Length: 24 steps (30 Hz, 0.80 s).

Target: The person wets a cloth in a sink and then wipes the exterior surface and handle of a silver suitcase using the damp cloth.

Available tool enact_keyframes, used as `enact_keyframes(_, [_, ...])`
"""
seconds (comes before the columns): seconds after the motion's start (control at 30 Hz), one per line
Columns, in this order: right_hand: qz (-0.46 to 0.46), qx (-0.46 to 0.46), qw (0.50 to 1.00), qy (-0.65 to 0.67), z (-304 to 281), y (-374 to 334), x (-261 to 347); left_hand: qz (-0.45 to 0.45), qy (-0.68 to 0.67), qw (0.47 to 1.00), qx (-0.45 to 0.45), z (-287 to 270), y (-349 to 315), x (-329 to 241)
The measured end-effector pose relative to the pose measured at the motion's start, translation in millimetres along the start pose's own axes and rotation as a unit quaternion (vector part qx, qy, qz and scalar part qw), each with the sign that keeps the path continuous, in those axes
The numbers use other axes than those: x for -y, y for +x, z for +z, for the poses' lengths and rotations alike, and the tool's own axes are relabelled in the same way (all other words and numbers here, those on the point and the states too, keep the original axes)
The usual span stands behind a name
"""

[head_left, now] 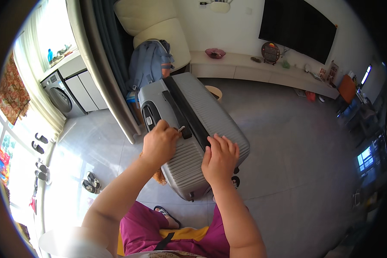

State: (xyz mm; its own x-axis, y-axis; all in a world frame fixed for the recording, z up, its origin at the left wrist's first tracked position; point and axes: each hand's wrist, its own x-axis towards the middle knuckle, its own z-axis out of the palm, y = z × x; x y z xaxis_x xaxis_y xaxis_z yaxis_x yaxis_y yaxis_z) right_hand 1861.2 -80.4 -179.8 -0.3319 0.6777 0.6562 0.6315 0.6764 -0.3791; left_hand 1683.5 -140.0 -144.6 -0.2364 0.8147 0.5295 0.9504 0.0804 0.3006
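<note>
A grey ribbed suitcase (202,96) stands upright in front of my legs, with a black band running along its upper side. A black carry handle (173,108) and a lock panel (150,119) are set into that side. My left hand (160,144) is closed in a pinch near the close end of the handle. A small pale piece (182,128) sticks out beside its fingertips, but what it is does not show clearly. My right hand (221,159) rests on the suitcase by the black band, its fingers stretched out and holding nothing.
A blue-grey backpack (150,60) leans on a cream padded chair (161,26) behind the suitcase. A low TV bench (241,71) lines the back wall. Black slippers (90,182) lie on the tiled floor at left, near a curtain (88,64) and a washing machine (60,96).
</note>
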Motion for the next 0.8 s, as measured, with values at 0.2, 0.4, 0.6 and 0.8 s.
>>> enact_keyframes(0.2, [0.013,-0.007,1.0,-0.006,-4,-2,2,0.074,-0.014,0.996,0.049,-5,8,-32])
enact_keyframes(0.4, [0.007,-0.007,1.0,-0.004,-1,-2,1,0.109,0.063,0.99,0.064,19,10,-39])
enact_keyframes(0.6, [0.002,-0.006,1.0,-0.005,-6,-7,3,0.077,0.059,0.972,0.213,-21,7,-38])
enact_keyframes(0.8, [-0.003,-0.007,1.0,0.002,-4,-9,11,0.152,0.109,0.975,0.12,-1,17,-41])
